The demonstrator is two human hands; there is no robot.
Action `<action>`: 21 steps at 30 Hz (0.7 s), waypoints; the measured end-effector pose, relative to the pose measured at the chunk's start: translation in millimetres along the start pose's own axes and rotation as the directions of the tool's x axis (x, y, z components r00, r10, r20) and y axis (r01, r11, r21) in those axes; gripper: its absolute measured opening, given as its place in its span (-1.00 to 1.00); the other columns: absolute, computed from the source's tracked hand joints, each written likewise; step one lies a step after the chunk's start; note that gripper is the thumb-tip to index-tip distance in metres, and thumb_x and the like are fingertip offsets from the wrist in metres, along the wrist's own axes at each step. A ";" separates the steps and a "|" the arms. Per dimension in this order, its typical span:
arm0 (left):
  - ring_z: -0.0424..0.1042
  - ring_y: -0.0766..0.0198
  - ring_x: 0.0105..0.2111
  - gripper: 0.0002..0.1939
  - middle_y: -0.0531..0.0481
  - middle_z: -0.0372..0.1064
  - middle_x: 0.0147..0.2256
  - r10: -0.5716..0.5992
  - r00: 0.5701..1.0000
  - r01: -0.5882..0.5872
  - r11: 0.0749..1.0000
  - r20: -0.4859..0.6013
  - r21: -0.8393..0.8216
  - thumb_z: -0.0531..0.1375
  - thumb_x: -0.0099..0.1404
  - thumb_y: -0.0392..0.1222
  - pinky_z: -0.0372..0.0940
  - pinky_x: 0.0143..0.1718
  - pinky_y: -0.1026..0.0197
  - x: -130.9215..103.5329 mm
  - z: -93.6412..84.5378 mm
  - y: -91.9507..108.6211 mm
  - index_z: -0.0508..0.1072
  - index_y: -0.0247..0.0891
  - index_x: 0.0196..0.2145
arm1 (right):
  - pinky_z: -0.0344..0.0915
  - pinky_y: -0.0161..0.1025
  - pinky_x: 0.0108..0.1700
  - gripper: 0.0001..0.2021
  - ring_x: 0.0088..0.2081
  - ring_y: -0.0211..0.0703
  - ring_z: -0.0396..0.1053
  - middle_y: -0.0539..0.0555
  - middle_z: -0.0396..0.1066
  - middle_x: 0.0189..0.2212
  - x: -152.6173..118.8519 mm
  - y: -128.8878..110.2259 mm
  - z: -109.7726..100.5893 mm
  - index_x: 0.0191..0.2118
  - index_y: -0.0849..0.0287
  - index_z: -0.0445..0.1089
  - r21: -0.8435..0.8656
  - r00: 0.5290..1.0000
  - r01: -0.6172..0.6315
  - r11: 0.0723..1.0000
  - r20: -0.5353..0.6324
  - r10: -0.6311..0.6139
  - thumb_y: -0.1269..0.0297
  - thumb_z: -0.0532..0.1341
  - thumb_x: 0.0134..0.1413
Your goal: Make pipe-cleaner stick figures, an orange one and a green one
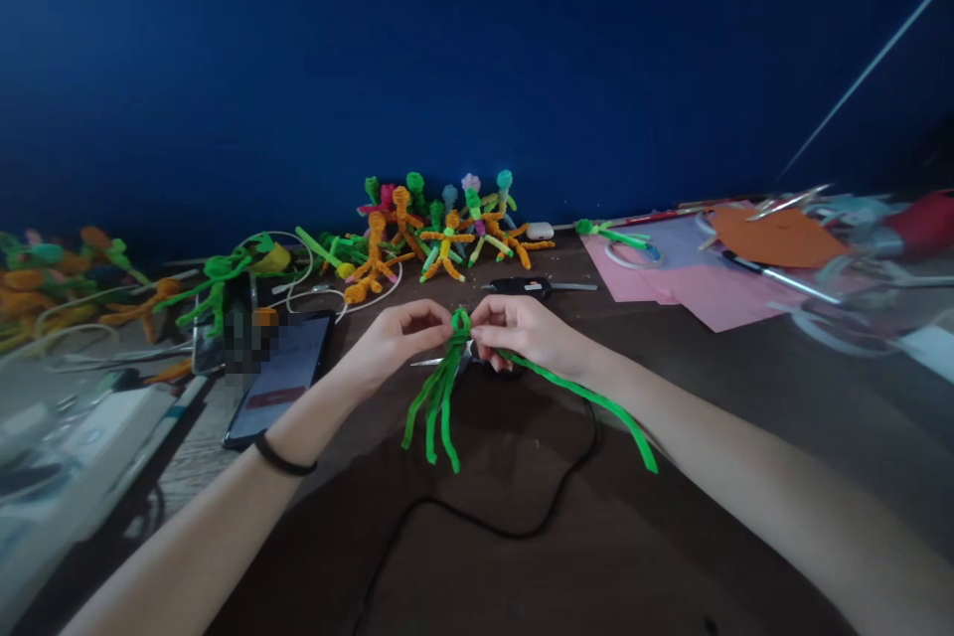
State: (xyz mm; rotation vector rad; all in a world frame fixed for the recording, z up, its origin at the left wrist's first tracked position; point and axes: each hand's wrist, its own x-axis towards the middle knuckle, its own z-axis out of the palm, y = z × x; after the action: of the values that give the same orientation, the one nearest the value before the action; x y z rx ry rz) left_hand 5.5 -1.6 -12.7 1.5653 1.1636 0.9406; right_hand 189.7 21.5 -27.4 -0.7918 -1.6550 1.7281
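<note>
Between my two hands is a bundle of green pipe cleaners (439, 397), with a small loop at its top and several strands hanging down. My left hand (398, 338) pinches the loop's left side with thumb and finger. From the right, my right hand (526, 333) is closed on the same bundle just under the loop. One long green strand (596, 395) runs out from beneath my right hand along the forearm. Behind the bundle, a pair of scissors (471, 354) lies on the table, partly hidden by my hands.
Pipe-cleaner figures (447, 243) stand along the blue wall. A phone (287, 373) and a white power strip (96, 452) lie left. A utility knife (522, 286), pink paper (734, 293) and orange paper (779, 236) are further back and right. A black cord (484, 522) crosses the front.
</note>
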 end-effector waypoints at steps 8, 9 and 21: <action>0.23 0.38 -0.50 -0.87 0.08 0.27 -0.54 -0.005 0.999 0.003 0.999 0.035 0.046 0.23 0.02 -0.19 0.11 -0.45 0.36 -0.3 0.0 0.3 0.39 -0.30 -0.51 | 0.11 -0.45 -0.66 -0.92 -0.67 -0.41 0.25 -0.06 0.31 -0.65 -0.9 1.8 1.7 -0.42 0.25 0.22 -0.032 1.000 0.019 0.999 0.023 -0.018 0.38 0.16 -0.05; 0.23 0.39 -0.50 -0.88 0.07 0.27 -0.54 -0.002 0.999 0.000 0.999 0.034 0.049 0.23 0.03 -0.19 0.11 -0.45 0.36 -0.2 -0.2 0.1 0.39 -0.30 -0.51 | 0.11 -0.45 -0.66 -0.92 -0.67 -0.41 0.25 -0.06 0.31 -0.64 -0.8 2.5 1.6 -0.42 0.25 0.22 -0.030 0.999 0.022 0.999 0.030 -0.021 0.38 0.16 -0.05; 0.21 0.46 -0.58 -0.85 0.13 0.25 -0.57 -0.099 0.995 0.101 0.990 0.023 -0.094 0.24 -0.01 -0.20 0.09 -0.54 0.39 0.4 0.3 -1.0 0.34 -0.30 -0.51 | 0.20 -0.43 -0.63 -0.80 -0.62 -0.36 0.29 -0.05 0.31 -0.61 0.8 6.5 -0.9 -0.36 0.22 0.17 0.025 0.997 -0.057 0.998 0.047 0.055 0.30 0.22 -0.08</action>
State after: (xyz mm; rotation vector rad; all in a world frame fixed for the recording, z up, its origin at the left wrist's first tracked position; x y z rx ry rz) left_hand 5.7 -1.1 -13.7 1.4239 1.1570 0.9008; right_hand 189.8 22.5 -33.9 -0.7987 -1.6514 1.8156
